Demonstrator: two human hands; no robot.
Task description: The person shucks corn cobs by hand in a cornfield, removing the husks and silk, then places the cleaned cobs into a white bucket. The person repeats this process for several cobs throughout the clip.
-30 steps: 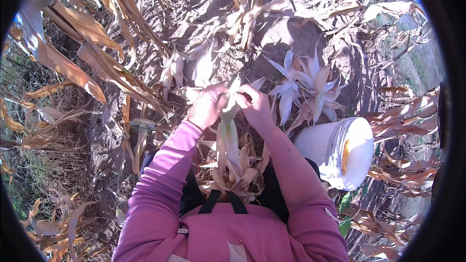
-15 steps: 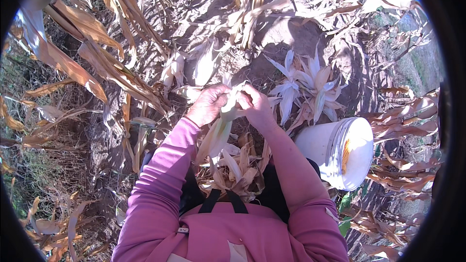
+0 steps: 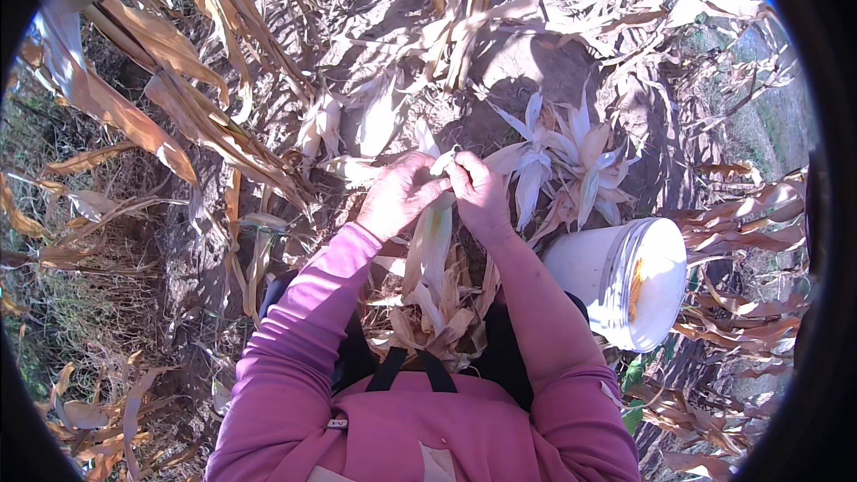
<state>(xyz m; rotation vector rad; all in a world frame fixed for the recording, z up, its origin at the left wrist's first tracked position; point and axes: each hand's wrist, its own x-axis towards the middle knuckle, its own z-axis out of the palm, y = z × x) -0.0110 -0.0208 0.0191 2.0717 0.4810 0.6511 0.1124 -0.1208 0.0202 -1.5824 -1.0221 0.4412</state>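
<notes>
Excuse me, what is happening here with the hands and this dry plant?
A person in a pink top stands among dry maize stalks. Both hands meet at the tip of a corn ear wrapped in pale husk: the left hand and the right hand pinch the husk leaves at the top. A white bucket stands at the person's right. Pale stripped husks lie on the soil beyond the hands.
</notes>
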